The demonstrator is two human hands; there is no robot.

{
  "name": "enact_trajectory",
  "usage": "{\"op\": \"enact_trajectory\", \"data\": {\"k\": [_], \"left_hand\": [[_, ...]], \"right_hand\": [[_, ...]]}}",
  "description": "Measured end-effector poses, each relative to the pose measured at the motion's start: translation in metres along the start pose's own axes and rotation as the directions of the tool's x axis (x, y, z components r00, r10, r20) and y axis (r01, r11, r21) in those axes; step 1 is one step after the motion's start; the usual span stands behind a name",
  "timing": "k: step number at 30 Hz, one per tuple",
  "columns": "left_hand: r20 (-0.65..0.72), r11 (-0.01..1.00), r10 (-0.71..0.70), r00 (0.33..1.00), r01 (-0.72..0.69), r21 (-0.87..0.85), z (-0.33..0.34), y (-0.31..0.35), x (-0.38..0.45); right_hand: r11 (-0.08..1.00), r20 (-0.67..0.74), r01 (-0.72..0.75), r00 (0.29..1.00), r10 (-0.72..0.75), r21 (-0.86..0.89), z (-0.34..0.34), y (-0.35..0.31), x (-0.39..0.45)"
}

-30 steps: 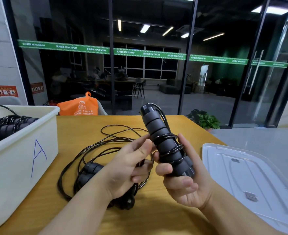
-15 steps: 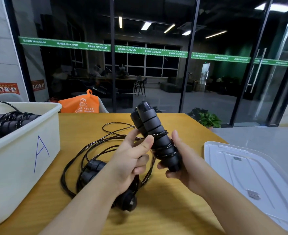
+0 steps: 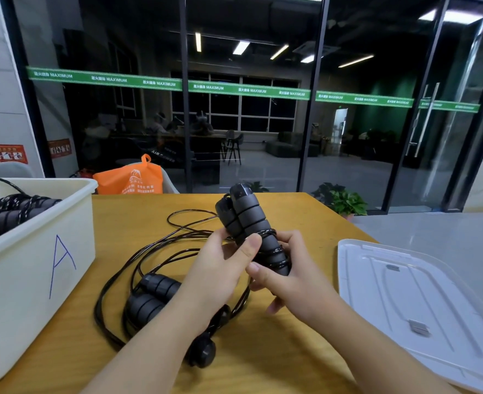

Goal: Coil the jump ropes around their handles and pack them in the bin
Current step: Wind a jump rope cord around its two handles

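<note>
above the yellow wooden table (image 3: pixel 155 211), left hand (image 3: pixel 220 268) and right hand (image 3: pixel 294 282) both gripping paired black ribbed foam handles (image 3: pixel 251 223), thin black cord (image 3: pixel 271 253) wound round them, white plastic bin (image 3: pixel 35 251) left

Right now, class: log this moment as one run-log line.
step: coiling | left hand: grips handles | right hand: grips handles | bin: holds coiled ropes
</note>
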State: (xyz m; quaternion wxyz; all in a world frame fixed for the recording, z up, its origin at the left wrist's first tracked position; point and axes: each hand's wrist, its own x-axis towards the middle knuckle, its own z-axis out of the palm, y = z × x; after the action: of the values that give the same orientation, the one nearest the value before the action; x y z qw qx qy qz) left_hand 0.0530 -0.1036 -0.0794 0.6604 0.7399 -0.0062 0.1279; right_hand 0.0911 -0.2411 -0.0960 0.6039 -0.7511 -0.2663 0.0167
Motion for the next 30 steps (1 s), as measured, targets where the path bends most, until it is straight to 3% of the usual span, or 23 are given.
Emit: {"op": "enact_trajectory", "data": {"k": [2,4,7,13,19,23,26,30], "left_hand": [[-0.122,0.985,0.089,0.988,-0.069,0.157,0.002,-0.003,0.0],[-0.23,0.909,0.266,0.936,-0.164,0.383,0.004,-0.003,-0.004],[-0.09,0.775,0.432,0.898,-0.318,0.546,0.006,0.002,-0.01],[0.186,0.679,0.484,0.855,-0.501,0.536,0.011,0.005,-0.013],[0.086,0.746,0.512,0.855,-0.492,0.45,-0.003,0.006,-0.005],[-0.005,0.805,0.398,0.917,-0.346,0.482,-0.011,0.005,0.003],[-0.025,0.85,0.281,0.959,-0.236,0.47,-0.012,-0.001,0.008],[-0.043,0.852,0.269,0.962,-0.217,0.476,-0.011,-0.008,0.012]], "right_hand": [[1.0,-0.021,-0.02,1.0,0.02,0.011,0.001,-0.001,0.001],[0.999,-0.047,-0.044,0.998,0.044,0.003,0.002,-0.002,0.002],[0.997,-0.089,-0.056,0.995,0.051,-0.047,0.002,-0.002,0.002],[0.96,-0.106,-0.073,0.993,0.046,-0.271,-0.001,0.002,0.004],[0.977,-0.1,-0.11,0.991,0.093,-0.183,-0.003,-0.006,0.003],[0.99,-0.093,-0.103,0.991,0.094,-0.097,-0.002,-0.009,0.002],[0.992,-0.052,-0.118,0.991,0.121,0.054,-0.002,-0.011,0.001],[0.934,0.042,-0.169,0.986,0.164,0.316,0.002,-0.011,0.0]]}}
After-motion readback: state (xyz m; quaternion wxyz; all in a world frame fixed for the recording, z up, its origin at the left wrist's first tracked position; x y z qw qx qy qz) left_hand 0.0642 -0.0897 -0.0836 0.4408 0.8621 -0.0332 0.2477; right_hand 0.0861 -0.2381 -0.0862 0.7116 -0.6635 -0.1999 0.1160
